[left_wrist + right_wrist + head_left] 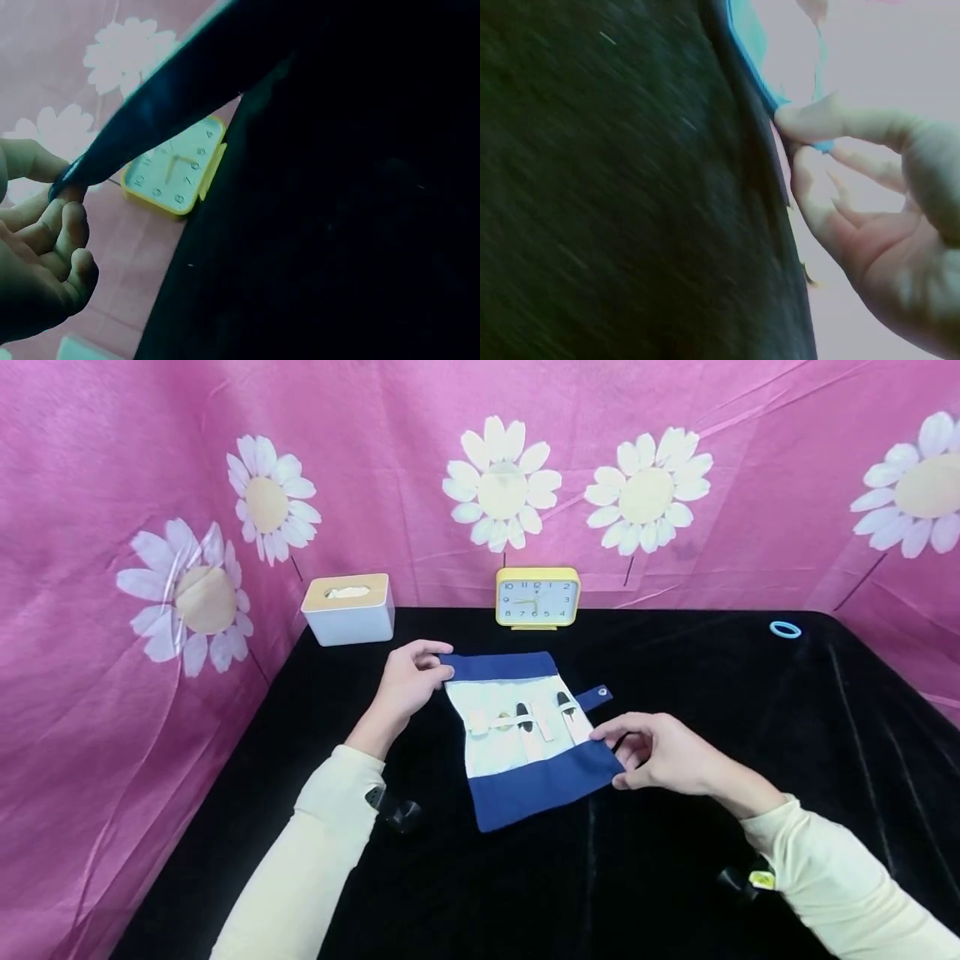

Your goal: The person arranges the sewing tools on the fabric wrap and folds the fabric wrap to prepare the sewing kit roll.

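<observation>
A navy-and-white fabric tool roll (543, 792) is spread open between both hands, seemingly lifted above the black cloth. Slim tools sit on its pale lining, among them two with black ends (523, 717), tucked under a white band. From its right side sticks out a navy strap (596, 697) with a metal snap. My left hand (408, 683) pinches the far left corner between thumb and fingers; the left wrist view shows this fabric edge (157, 109) rising from the fingertips. My right hand (667, 756) pinches the near right corner, also seen in the right wrist view.
A black cloth (675, 893) covers the table. Along the back stand a white tissue box (348, 618) with a wood-coloured lid and a yellow clock (537, 599). A light-blue ring (785, 629) lies at the far right. Behind hangs a pink curtain (375, 468) with daisies.
</observation>
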The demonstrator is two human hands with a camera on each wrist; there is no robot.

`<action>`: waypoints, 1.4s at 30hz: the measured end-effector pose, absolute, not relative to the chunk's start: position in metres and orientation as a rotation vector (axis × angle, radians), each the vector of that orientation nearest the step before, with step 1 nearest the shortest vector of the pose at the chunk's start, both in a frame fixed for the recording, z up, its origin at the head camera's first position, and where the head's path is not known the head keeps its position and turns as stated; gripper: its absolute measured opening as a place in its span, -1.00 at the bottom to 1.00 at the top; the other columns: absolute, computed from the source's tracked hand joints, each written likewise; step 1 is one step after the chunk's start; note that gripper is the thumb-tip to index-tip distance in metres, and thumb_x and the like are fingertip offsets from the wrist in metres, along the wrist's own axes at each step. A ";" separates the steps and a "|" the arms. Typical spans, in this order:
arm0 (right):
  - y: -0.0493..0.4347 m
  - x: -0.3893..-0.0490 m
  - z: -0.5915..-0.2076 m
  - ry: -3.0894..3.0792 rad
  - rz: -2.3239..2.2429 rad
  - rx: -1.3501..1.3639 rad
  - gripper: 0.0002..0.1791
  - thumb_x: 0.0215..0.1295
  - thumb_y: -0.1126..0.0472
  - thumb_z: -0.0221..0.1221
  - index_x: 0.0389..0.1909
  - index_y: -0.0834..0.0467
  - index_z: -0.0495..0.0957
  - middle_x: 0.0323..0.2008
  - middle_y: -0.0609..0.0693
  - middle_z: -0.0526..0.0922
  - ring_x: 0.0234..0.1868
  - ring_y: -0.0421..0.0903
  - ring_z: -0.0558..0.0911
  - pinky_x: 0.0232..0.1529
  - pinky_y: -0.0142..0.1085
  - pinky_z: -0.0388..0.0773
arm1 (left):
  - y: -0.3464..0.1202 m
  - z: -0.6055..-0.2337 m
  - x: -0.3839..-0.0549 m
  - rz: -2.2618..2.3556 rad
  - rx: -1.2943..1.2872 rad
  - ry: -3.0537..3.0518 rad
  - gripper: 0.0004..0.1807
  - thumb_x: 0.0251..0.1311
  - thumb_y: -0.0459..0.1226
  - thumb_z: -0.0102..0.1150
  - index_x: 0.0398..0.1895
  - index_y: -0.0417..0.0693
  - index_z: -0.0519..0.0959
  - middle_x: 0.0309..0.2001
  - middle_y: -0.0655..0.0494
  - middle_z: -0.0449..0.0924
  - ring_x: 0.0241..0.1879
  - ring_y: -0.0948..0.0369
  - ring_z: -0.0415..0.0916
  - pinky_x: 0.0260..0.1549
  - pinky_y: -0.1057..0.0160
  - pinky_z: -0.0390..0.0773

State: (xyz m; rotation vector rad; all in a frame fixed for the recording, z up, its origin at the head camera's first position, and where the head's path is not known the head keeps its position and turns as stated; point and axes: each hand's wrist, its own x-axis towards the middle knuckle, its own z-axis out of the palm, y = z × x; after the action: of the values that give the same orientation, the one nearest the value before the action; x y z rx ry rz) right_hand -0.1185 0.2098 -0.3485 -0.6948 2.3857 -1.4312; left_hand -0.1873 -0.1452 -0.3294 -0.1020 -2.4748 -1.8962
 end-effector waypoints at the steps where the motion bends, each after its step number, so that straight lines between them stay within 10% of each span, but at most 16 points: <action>1: 0.212 -0.122 -0.345 2.363 -1.431 -0.706 -0.36 -0.19 0.62 0.35 0.08 0.42 0.55 -0.18 0.22 0.51 -0.44 -0.26 0.62 -0.39 -0.31 0.69 | -0.148 -0.328 -0.183 -1.911 -0.104 -2.459 -0.66 0.21 -0.47 0.23 0.07 -0.22 0.62 -0.57 0.30 0.50 -0.50 0.28 0.43 -0.42 0.37 0.42; 12: 0.233 -0.164 -0.323 2.400 -1.076 -0.784 -0.37 -0.20 0.52 0.43 0.05 0.24 0.63 -0.24 0.12 0.60 -0.44 -0.20 0.53 -0.41 -0.37 0.55 | -0.162 -0.334 -0.124 -1.955 -0.066 -2.628 -0.62 0.08 -0.46 0.39 0.02 -0.24 0.66 -0.32 0.09 0.72 -0.37 0.28 0.43 -0.37 0.38 0.47; 27: 0.232 -0.194 -0.345 2.206 -1.094 -0.765 -0.31 -0.15 0.62 0.20 0.17 0.30 0.57 -0.21 0.15 0.60 -0.32 -0.11 0.58 -0.27 -0.30 0.59 | -0.159 -0.362 -0.091 -2.000 -0.089 -2.767 -0.63 -0.07 -0.46 0.50 -0.12 -0.33 0.67 -0.63 0.22 0.24 -0.54 0.27 0.21 -0.56 0.37 0.24; 42: 0.244 -0.153 -0.355 2.308 -1.279 -0.417 -0.32 0.21 0.37 0.29 0.34 0.47 0.32 -0.16 0.22 0.66 -0.27 -0.15 0.71 -0.18 -0.27 0.69 | -0.159 -0.338 -0.117 -1.164 -0.393 -3.340 -0.41 0.22 -0.09 0.37 0.25 -0.15 0.48 -0.38 0.05 0.63 -0.45 0.19 0.50 -0.43 0.24 0.47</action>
State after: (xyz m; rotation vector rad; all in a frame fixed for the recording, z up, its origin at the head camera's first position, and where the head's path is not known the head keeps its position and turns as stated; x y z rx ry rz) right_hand -0.1532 0.2444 -0.3550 -0.4168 2.3083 -1.2792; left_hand -0.1171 -0.1587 -0.3378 -0.3934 -3.3401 -1.1640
